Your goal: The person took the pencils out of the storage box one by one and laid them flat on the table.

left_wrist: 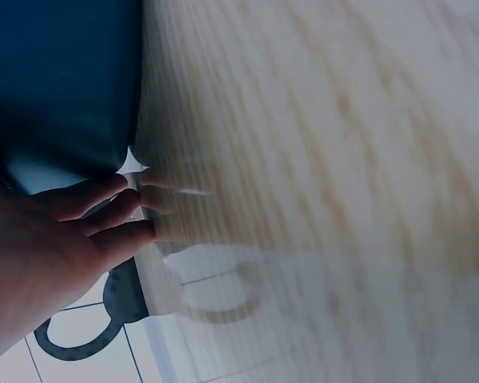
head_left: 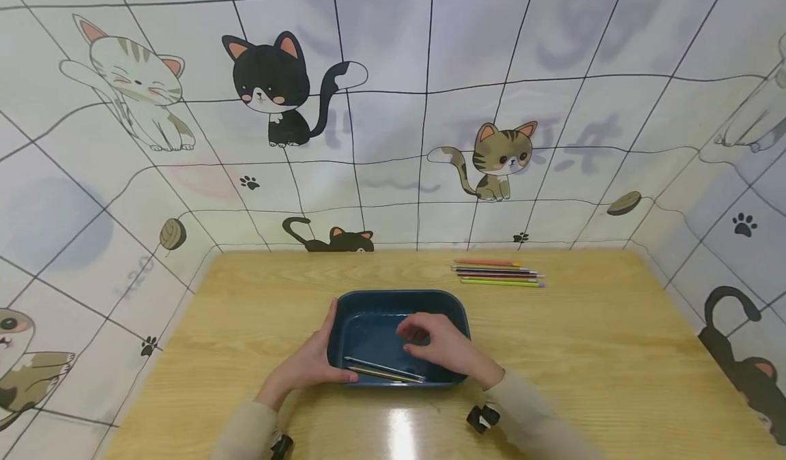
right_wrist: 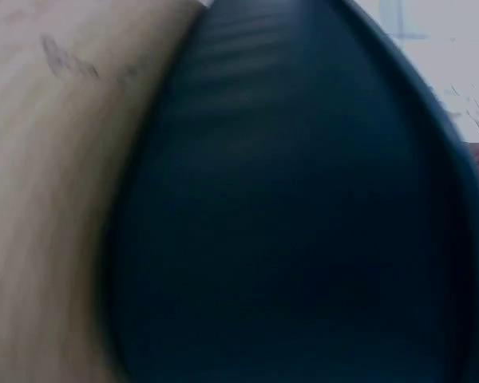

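A dark blue rectangular tray (head_left: pixel 402 293) rests on the wooden table. My left hand (head_left: pixel 313 359) holds its left front corner, the thumb at the front rim and the fingers along the outside of the left wall. In the left wrist view, fingertips (left_wrist: pixel 126 231) of that hand are down by the tabletop beside the tray (left_wrist: pixel 64 80). Over the tray's right half is my right hand (head_left: pixel 445 344), fingers loosely bent, thumb apart from them, nothing between. A few slim pencils (head_left: pixel 383 374) lie along the tray's front wall. The blue wall (right_wrist: pixel 287 199) fills most of the right wrist view.
Several coloured pencils (head_left: pixel 497 274) lie side by side on the table (head_left: pixel 571 337) behind the tray, to the right. A cat-patterned backdrop (head_left: pixel 393 139) closes off the back and both sides. Small black devices (head_left: pixel 483 418) are on the wrists.
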`<state>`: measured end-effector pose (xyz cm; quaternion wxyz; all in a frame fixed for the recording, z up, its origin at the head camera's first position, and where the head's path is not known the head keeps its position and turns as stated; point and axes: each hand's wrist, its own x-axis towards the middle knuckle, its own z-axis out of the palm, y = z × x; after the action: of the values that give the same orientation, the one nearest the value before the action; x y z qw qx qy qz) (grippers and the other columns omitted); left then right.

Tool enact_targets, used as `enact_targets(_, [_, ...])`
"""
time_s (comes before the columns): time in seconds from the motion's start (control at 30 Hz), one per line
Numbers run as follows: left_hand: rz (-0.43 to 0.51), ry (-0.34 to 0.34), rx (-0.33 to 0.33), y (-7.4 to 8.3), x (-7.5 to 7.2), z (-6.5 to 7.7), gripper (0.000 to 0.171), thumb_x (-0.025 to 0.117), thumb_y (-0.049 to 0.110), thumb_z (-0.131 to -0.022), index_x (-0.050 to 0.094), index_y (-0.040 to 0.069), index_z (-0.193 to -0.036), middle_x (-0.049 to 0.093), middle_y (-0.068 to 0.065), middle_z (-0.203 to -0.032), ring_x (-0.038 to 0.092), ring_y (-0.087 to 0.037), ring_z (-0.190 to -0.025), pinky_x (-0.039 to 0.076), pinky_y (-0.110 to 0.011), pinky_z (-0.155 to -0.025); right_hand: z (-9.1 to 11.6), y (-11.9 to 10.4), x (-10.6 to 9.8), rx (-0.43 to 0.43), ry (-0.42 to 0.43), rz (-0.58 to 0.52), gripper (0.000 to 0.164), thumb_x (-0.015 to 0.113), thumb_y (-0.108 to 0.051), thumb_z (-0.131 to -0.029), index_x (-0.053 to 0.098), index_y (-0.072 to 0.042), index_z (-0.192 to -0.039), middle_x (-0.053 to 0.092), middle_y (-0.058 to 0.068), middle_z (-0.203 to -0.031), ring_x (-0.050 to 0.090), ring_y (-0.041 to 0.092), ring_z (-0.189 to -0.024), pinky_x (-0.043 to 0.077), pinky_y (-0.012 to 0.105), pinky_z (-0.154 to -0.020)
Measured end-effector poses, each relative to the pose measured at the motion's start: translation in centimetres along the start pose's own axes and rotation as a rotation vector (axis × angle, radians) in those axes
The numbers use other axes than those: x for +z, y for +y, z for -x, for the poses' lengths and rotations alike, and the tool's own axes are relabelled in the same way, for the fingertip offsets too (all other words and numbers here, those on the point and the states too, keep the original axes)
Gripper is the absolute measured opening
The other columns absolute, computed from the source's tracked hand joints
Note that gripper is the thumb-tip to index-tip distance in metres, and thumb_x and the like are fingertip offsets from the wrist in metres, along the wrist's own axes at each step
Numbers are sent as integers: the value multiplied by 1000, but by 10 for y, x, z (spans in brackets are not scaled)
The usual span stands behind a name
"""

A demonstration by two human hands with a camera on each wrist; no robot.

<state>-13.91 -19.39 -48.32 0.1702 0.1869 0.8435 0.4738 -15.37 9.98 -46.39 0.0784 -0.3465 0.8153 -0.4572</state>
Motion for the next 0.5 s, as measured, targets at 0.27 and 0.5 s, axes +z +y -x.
enact_targets(0.27, [17, 11, 10, -1, 1, 0, 136, 89, 33, -68, -15, 14, -153, 9, -23, -157, 20, -38, -140, 20, -55, -109, -12, -2, 28, 88, -106, 13, 20, 73, -2, -84, 68, -5, -103, 66, 2, -94, 60, 7, -80, 50, 26, -72])
enact_targets(0.5, [19, 18, 2, 0, 2, 3, 138, 90, 33, -66, -16, 17, -153, 8, -23, -157, 19, -39, -140, 19, -54, -109, -15, 1, 32, 113, -179, 103, 23, 75, 0, -78, 69, -4, -101, 66, 1, -93, 59, 9, -80, 49, 25, -73])
